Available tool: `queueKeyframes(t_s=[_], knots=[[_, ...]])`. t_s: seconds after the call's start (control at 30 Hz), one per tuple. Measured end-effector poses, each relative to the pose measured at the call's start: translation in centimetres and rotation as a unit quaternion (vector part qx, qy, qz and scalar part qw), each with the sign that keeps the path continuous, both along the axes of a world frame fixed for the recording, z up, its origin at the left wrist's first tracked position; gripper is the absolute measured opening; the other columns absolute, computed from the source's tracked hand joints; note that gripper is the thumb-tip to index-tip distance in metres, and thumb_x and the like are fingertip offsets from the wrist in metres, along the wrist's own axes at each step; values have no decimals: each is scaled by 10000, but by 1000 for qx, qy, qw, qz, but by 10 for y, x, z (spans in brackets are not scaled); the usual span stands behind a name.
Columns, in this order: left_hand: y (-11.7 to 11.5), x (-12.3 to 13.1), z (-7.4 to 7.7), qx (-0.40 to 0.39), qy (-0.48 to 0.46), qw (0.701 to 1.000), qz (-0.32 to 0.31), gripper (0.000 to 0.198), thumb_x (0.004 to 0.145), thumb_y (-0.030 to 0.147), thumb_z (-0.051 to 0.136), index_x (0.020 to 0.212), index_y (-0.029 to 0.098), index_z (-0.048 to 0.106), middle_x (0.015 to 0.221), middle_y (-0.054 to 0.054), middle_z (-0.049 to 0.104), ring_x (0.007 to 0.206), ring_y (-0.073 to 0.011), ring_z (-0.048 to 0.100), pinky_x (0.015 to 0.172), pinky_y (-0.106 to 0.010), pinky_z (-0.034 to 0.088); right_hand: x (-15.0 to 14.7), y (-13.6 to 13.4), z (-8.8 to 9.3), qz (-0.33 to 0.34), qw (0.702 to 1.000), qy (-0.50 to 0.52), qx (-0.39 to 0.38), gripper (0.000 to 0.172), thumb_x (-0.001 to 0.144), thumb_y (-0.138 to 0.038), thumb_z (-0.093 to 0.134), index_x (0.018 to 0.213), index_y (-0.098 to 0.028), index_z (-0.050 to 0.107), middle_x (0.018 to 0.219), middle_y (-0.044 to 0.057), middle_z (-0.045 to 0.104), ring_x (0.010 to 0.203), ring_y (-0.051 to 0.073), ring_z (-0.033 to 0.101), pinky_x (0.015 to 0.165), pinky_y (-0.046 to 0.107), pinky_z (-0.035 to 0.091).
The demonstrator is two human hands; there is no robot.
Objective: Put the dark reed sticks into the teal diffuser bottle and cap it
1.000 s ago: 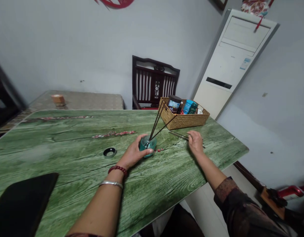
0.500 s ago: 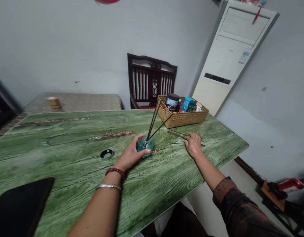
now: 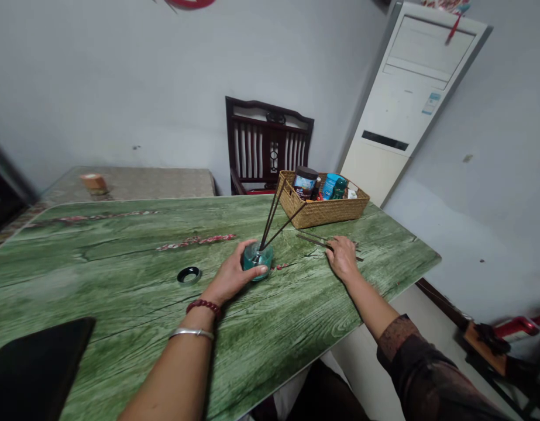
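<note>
The left hand (image 3: 232, 276) keeps its fingers clasped round a teal jar (image 3: 257, 257) standing on the surface (image 3: 120, 275), dark sticks (image 3: 274, 219) fanning from it. The right hand (image 3: 342, 258) has slid slightly nearer, lying on loose sticks (image 3: 311, 240) before the basket (image 3: 326, 215); whether its fingers pinch one cannot be told.

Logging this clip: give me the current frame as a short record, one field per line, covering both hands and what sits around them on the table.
Surface: green wood-print table
Left: left hand closed around the teal glass bottle, which stands on the table
In bottle: dark reed sticks, fanned up and to the right
Right: right hand resting on loose sticks lying flat; grip unclear
Left of the bottle: black ring cap, apart from it
Far edge: wicker basket holding jars and bottles
</note>
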State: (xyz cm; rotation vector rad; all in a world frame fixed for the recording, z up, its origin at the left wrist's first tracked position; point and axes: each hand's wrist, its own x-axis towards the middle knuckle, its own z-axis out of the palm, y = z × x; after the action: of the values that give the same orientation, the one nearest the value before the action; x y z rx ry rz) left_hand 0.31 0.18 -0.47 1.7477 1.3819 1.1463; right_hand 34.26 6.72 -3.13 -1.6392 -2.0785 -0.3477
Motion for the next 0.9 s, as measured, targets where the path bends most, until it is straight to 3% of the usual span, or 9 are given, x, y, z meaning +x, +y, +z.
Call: queueKeyframes(t_s=[0.17,0.37,0.9], knots=[[0,0,-1,4,1,1000,0,773,678,508,756,1335,202,488,1296,-120,640,1196,-316,608,1061,-474,448,-1,-2,0,-3,1000,-16,-18,273,931,-327,599,1140,-211,729,1310,152,608,1258,305,463,1058,459,315],[2,-2,-4,7,2,1000,-3,770,688,497,754,1348,206,484,1304,-117,634,1200,-315,602,1062,-477,445,1,-2,2,13,1000,18,16,208,931,-272,576,1046,-195,731,1237,133,637,1175,270,512,1035,407,341],[1,-1,-3,1,9,1000,-3,826,682,536,750,1365,167,470,1311,-139,632,1201,-325,602,1066,-477,441,-3,-3,3,58,998,-20,-24,122,887,-223,645,930,-212,758,1218,112,651,1177,278,506,1009,422,350]])
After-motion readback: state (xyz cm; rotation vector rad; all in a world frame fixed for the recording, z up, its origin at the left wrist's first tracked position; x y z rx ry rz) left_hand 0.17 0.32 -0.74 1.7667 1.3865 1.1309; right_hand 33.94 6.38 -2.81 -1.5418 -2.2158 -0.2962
